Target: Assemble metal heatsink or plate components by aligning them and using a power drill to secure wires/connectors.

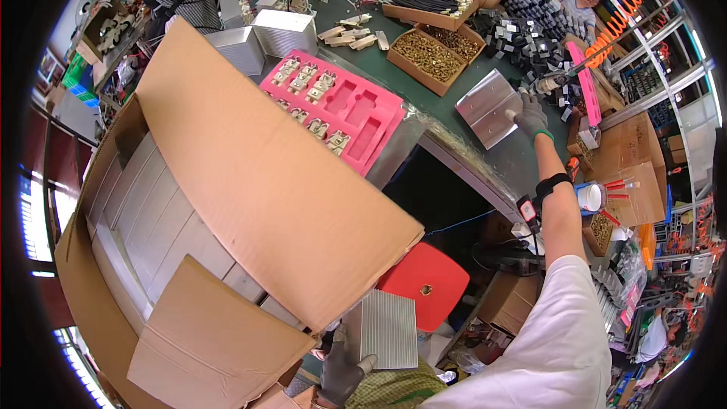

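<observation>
Head view is showing a green-topped desk (371,64) stretching across the far side, with a big cardboard carton (250,182) standing open in front at the left. A red plastic stool (441,288) is sitting beyond the carton's near right corner, and a pink foam tray (392,117) is lying behind its raised flap, holding rows of small metal clips.

A finned aluminium heat sink (388,329) is resting in the gloved left hand (344,371), low in front of the body; its grip is closing on the lower left edge, thumb over the ribs, while the block is extending up and to the right, its fins running roughly away from the body. A smooth aluminium plate (485,110) is lying on the desk, well apart, ahead and to the right. The gloved right hand (532,116) is the nearer one, touching its right edge from the right; whether that grip is pinching or merely resting, I cannot tell. Brass-coloured fittings (428,51) are filling a box beyond the plate.
</observation>
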A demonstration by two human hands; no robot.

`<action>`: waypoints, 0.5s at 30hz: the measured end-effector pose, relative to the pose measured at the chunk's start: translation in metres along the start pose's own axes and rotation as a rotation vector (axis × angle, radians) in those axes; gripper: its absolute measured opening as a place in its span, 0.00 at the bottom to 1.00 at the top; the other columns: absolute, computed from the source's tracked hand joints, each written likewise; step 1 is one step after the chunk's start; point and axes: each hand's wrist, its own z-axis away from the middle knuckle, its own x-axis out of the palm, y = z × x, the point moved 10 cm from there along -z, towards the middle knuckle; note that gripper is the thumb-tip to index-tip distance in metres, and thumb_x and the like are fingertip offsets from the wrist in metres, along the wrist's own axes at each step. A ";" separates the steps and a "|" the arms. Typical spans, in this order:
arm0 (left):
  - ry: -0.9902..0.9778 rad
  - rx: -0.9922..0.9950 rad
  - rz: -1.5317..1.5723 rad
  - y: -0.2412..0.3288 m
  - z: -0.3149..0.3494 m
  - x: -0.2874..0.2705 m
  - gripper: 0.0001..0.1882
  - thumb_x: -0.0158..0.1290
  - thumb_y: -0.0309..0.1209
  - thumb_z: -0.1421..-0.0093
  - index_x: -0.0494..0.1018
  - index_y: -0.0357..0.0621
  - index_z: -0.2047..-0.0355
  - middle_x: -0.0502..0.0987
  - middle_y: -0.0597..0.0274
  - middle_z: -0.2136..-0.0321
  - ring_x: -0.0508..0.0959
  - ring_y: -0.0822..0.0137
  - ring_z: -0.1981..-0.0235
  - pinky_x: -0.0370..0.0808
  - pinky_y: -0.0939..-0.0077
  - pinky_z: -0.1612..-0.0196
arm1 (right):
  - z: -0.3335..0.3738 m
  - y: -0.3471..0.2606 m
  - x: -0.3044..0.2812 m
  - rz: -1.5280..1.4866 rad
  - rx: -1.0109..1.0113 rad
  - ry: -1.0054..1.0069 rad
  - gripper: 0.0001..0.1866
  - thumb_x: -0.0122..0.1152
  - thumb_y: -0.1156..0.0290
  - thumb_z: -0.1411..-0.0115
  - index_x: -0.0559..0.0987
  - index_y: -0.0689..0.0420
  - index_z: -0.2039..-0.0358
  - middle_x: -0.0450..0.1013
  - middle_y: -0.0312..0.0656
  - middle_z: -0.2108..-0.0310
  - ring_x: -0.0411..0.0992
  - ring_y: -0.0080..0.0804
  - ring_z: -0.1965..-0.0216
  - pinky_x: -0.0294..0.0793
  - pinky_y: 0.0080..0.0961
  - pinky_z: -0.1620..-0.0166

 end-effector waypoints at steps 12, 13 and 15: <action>-0.111 -0.024 -0.039 0.076 -0.060 0.065 0.48 0.61 0.25 0.53 0.45 0.31 0.36 0.58 0.46 0.40 0.60 0.60 0.38 0.59 0.68 0.39 | 0.105 -0.048 0.014 -0.584 -0.217 0.186 0.40 0.62 0.51 0.47 0.58 0.51 0.37 0.58 0.51 0.40 0.58 0.47 0.39 0.64 0.41 0.44; -0.103 -0.066 -0.030 0.077 -0.059 0.069 0.48 0.61 0.25 0.53 0.45 0.31 0.36 0.58 0.46 0.40 0.60 0.60 0.38 0.59 0.68 0.39 | 0.146 -0.060 0.020 -0.852 -0.344 0.136 0.39 0.61 0.52 0.45 0.57 0.52 0.37 0.61 0.51 0.42 0.60 0.46 0.41 0.64 0.40 0.44; -0.007 0.180 -0.361 0.112 -0.062 0.073 0.50 0.62 0.28 0.54 0.45 0.31 0.37 0.62 0.44 0.42 0.67 0.59 0.42 0.65 0.69 0.43 | 0.225 -0.080 0.048 -1.109 -0.423 -0.174 0.38 0.58 0.53 0.41 0.55 0.57 0.37 0.63 0.50 0.45 0.63 0.38 0.43 0.66 0.33 0.46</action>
